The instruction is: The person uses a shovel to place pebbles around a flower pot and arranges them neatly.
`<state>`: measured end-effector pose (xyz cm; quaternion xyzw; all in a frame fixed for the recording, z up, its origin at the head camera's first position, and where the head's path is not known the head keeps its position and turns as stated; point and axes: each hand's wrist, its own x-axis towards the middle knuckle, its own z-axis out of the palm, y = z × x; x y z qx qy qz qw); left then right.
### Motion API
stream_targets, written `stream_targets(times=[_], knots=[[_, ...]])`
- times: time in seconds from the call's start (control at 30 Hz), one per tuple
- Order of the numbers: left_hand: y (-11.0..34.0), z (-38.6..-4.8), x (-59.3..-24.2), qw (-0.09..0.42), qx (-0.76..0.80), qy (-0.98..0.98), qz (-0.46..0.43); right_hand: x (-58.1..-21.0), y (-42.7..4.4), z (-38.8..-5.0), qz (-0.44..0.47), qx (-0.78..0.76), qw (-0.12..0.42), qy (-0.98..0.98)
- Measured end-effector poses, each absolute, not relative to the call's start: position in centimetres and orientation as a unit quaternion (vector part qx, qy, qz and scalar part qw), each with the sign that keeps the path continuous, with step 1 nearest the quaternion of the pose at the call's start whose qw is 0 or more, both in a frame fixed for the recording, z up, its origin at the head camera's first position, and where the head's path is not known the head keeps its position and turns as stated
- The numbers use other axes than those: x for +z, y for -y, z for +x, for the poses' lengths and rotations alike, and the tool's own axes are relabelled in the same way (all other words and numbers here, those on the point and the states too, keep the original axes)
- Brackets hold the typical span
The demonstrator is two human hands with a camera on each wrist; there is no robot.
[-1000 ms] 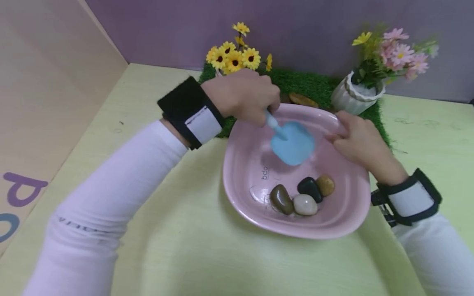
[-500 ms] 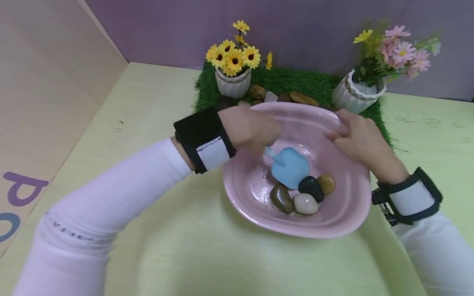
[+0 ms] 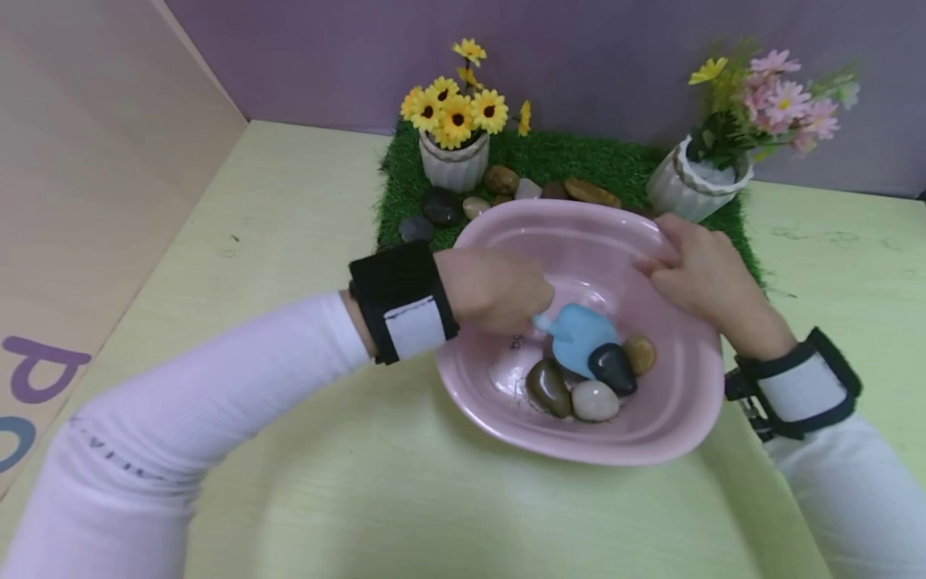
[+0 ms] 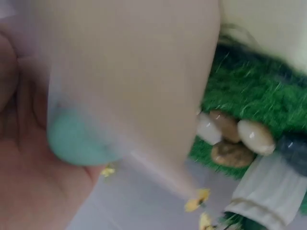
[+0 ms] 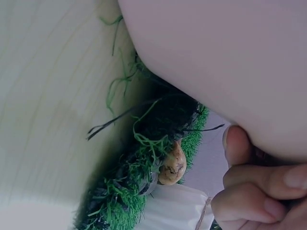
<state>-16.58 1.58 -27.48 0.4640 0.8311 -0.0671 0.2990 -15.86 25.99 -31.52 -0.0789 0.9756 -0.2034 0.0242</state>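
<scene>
My left hand (image 3: 499, 291) grips the handle of a light blue toy shovel (image 3: 581, 334) inside a pink basin (image 3: 463, 394). In the left wrist view the rounded handle end (image 4: 76, 139) shows against the palm. The shovel's blade lies low in the basin, its edge at a black stone (image 3: 612, 368). Close by sit a brown stone (image 3: 547, 388), a whitish stone (image 3: 596, 400) and a tan stone (image 3: 640, 355). My right hand (image 3: 712, 281) holds the basin's far right rim, thumb inside; its curled fingers (image 5: 244, 203) show outside the wall in the right wrist view.
Behind the basin lies a green turf mat (image 3: 571, 149) with several stones along its front. A white pot of yellow flowers (image 3: 454, 161) stands on its left, and a pot of pink flowers (image 3: 698, 181) leans on its right. A purple wall (image 3: 579, 56) rises behind.
My left hand has come down and toward me, carrying the shovel from above the basin to beside the black stone. The right hand and basin have stayed in place.
</scene>
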Motion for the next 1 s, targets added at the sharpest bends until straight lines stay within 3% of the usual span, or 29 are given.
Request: stream_targets(times=[0.43, 1.0], knots=[[0.1, -18.7, -31.2, 0.195, 0.068, -0.839, 0.503, -31.6, -26.0, -15.7, -0.083, -0.206, 0.016, -0.975], [-0.3, -19.2, -31.3, 0.25, 0.11, -0.814, 0.512, -31.5, -25.8, -15.7, -0.077, -0.204, 0.017, -0.976]])
